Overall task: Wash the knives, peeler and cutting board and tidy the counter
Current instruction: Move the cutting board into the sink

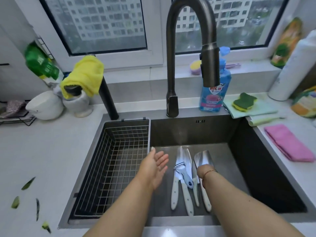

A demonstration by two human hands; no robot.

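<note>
Head view, sink [256, 168] holding knives [183, 168], peeler [183, 173], left hand [157, 166] spread, right unclear.

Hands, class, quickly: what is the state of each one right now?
Left hand: open, fingers straight, holding nothing, above the sink.
Right hand: only the wrist shows; cannot tell.

This is a home kitchen, shown by the dark steel sink [239, 134] with its tall arched faucet [172, 57], the dish soap bottle [213, 93], sponge [243, 101] and cloths on the white counter [34, 151], and apartment blocks beyond the far window [102, 23].
</note>
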